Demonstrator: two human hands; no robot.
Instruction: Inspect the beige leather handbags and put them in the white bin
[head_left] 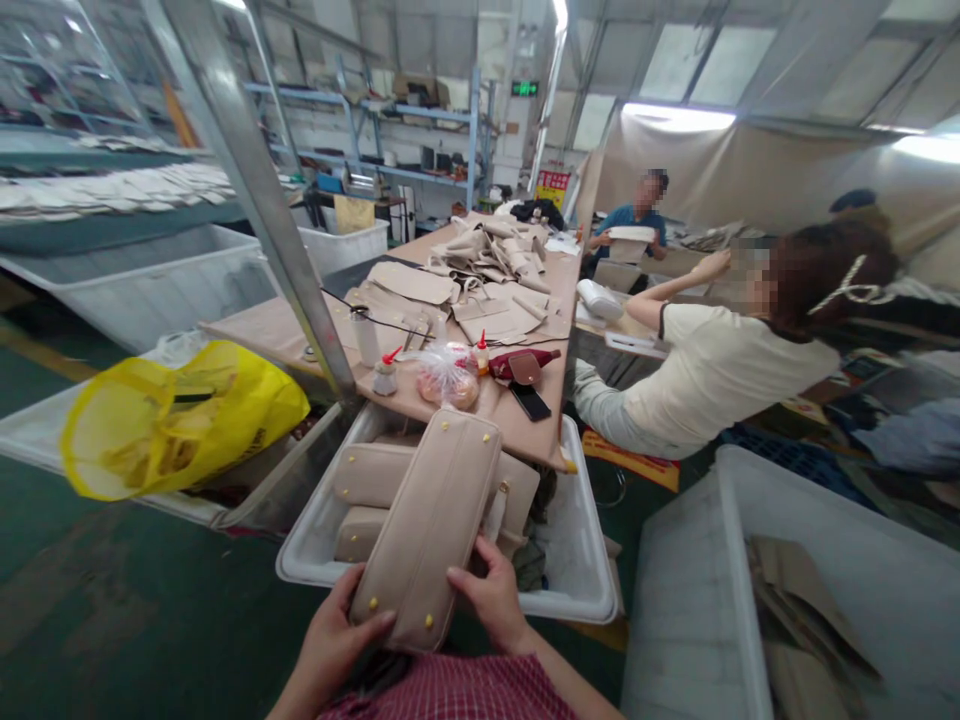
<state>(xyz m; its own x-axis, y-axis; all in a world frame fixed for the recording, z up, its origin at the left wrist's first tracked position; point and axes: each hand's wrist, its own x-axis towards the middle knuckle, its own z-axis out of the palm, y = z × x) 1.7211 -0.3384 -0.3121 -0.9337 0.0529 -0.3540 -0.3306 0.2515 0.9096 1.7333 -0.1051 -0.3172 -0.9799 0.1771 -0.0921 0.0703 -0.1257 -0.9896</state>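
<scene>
A beige handbag (431,520) is tilted in front of me, its flat base with small yellow studs at the corners facing up. My left hand (341,625) grips its near left edge, thumb on the base close to a stud. On the right side, my right hand (491,590) clasps the edge with the thumb pressed on the base. Under and beyond the bag stands a white plastic bin (585,560), where more beige bags (371,475) lie. The underside of the held bag is hidden.
Ahead is a worktable (510,425) with beige cut pieces (495,250), glue bottles (385,375), a plastic bag of round items (448,378) and a phone (529,400). A metal post (255,190) rises at left, near a yellow bag (180,420). A co-worker (720,370) sits right, behind another bin (682,590).
</scene>
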